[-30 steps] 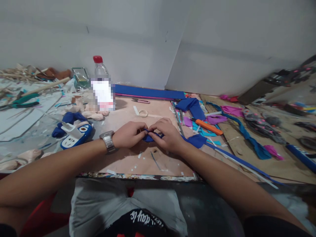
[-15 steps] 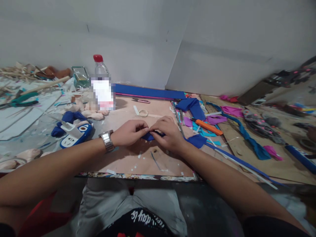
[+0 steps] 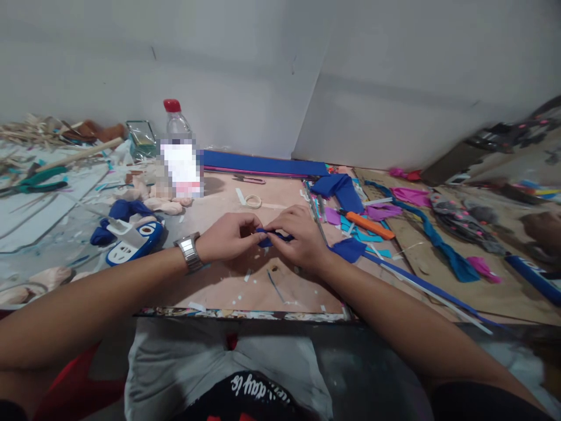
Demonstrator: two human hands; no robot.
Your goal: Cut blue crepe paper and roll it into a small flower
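Between the fingertips of both hands is a small piece of dark blue fabric (image 3: 264, 240), partly hidden by the fingers. My left hand (image 3: 228, 237), with a metal watch on its wrist, pinches its left end. My right hand (image 3: 297, 237) grips it from the other side, thumb and fingers meeting the left ones. Both hands are closed, just above the pinkish work surface (image 3: 228, 292). Beyond them lies a cream ring, seemingly a roll of tape (image 3: 253, 202). Pink-handled thread snips (image 3: 249, 179) rest farther back.
At left are a blue and white power strip (image 3: 134, 242), green-handled pliers (image 3: 37, 180) and a red-capped bottle (image 3: 179, 124). Blue fabric pieces (image 3: 342, 190), an orange cutter (image 3: 368, 225) and a teal strip (image 3: 438, 240) lie at right. Another person's hand (image 3: 543, 231) shows at the right edge.
The blue fabric has shifted slightly between my fingertips, and a bit now shows above my left thumb. Both hands stay nearly in place. At the far right, another person's hand has come farther into view.
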